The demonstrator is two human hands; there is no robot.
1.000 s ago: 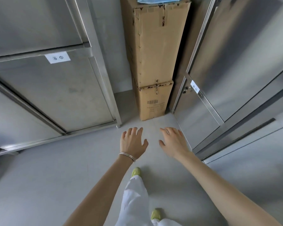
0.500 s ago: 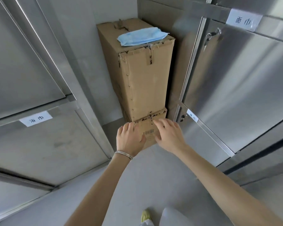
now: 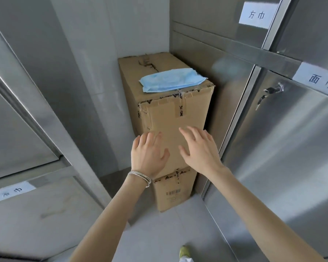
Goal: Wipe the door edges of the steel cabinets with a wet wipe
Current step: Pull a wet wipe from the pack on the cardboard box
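— Between the two cabinets, 12 o'clock: what stands there?
— Two cardboard boxes, upper box (image 3: 176, 118) stacked on lower box (image 3: 173, 191). Blue soft pack (image 3: 171, 80) lies flat on the upper box's top. Looks like wet wipes, print too blurred to confirm.
— Hands?
— Left hand (image 3: 148, 154), bangles (image 3: 140, 175) at wrist, fingers spread wide, holding nothing. Right hand (image 3: 199, 150) likewise, just beside it at its 3 o'clock. Both before the upper box's front face; contact cannot be told.
— Steel doors?
— Left cabinet (image 3: 27, 129) at 9 o'clock, right cabinet (image 3: 292, 138) at 3 o'clock, key (image 3: 273, 90) in its lock. Both hands apart from the doors.
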